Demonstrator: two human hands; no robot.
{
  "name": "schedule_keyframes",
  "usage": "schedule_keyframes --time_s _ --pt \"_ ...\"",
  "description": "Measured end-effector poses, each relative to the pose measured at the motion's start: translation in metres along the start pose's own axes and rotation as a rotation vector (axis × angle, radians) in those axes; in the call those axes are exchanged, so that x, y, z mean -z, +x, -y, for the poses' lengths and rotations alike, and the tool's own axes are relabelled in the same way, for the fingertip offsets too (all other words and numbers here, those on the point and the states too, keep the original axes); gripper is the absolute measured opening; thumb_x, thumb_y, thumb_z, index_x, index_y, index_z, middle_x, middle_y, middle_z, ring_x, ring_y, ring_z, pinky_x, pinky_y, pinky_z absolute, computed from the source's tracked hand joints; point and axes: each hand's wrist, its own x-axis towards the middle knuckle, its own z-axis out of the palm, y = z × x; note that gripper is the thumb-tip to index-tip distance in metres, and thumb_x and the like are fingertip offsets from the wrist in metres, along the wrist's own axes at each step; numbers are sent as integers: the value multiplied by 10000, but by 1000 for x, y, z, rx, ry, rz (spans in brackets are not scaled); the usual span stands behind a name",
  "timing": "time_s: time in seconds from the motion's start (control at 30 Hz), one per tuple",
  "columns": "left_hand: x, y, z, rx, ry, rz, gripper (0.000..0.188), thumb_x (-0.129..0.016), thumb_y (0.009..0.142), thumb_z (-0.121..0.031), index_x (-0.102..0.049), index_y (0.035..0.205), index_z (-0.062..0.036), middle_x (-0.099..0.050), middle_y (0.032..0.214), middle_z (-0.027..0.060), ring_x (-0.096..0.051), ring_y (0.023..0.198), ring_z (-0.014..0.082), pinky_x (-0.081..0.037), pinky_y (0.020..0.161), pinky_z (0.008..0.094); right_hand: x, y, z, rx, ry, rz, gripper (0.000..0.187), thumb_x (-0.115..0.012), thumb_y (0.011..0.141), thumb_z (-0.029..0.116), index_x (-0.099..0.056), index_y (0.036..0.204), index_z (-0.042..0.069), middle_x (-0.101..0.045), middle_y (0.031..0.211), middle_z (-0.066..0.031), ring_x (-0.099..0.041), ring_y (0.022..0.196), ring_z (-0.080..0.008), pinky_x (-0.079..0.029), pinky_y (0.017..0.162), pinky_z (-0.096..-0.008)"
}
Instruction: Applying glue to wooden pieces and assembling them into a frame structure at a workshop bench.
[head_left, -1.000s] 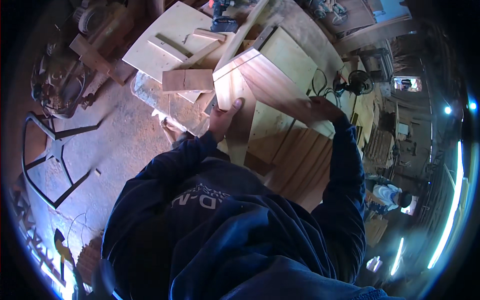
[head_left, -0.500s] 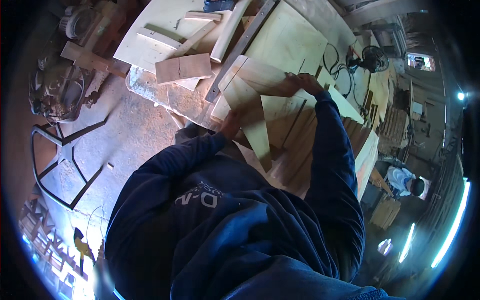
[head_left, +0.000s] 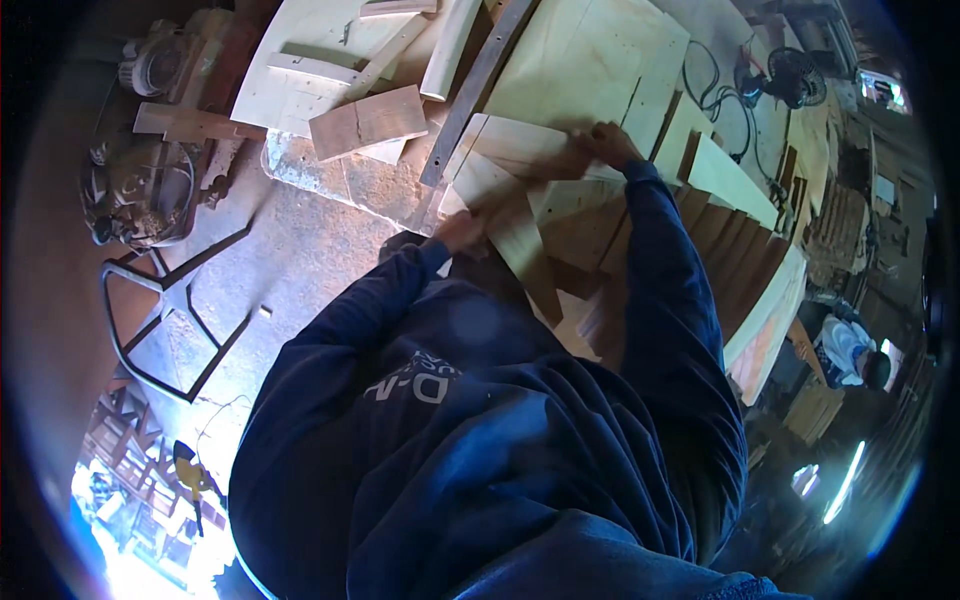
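Note:
An angled wooden piece [head_left: 508, 146], made of flat tapering boards that meet in a V, lies over the near edge of the workbench. My right hand [head_left: 607, 148] is closed around the far right end of its upper board. My left hand [head_left: 460, 232] grips its left side near the joined corner, with the fingertips partly hidden and slightly blurred. From there the lower board [head_left: 530, 260] slants down toward my body. Beneath the piece is a pale sheet of wood [head_left: 575, 70]. A dark, straight strip with holes [head_left: 478, 95] runs just left of the corner.
A short brown block [head_left: 368, 122] and several wood offcuts [head_left: 312, 68] lie on the bench's left. Stacked brown boards [head_left: 735, 255] stand right of my right arm. A black fan [head_left: 795, 78] with cables sits farther right. A metal frame [head_left: 165, 310] stands on the floor; another person [head_left: 850, 350] is far right.
The whole view has shifted, with the surroundings at right moving rightward. Both hands keep their hold on the angled piece, whose lower end has swung slightly up and to the right.

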Motion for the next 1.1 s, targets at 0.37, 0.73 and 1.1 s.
schedule_keyframes --time_s 0.37,0.73,1.1 --pt "-46 -32 -43 -1275 1111 -508 544 -654 940 -371 -619 1416 -109 -581 1469 157 -482 1435 339 -271 1258 572 -76 -49 35 82 22 -674 386 -627 1008 391 -694 1267 112 -617 1337 -172 -537 1275 -403 -418 1095 -534" --pt "-41 4 -57 -1193 1342 -547 471 -624 931 -385 -692 1325 -137 -625 1447 76 -467 1461 269 -263 1277 528 -73 -9 28 8 -9 -793 272 -666 973 347 -699 1081 99 -664 1090 -164 -607 1084 -384 -470 979 -499" --pt "-33 28 -66 -1168 1336 -466 420 -578 925 -244 -699 1301 -101 -619 1435 93 -475 1459 282 -284 1277 511 -69 15 28 -132 55 -907 308 -666 999 389 -708 940 89 -685 1018 -147 -625 1031 -385 -485 943 -500"
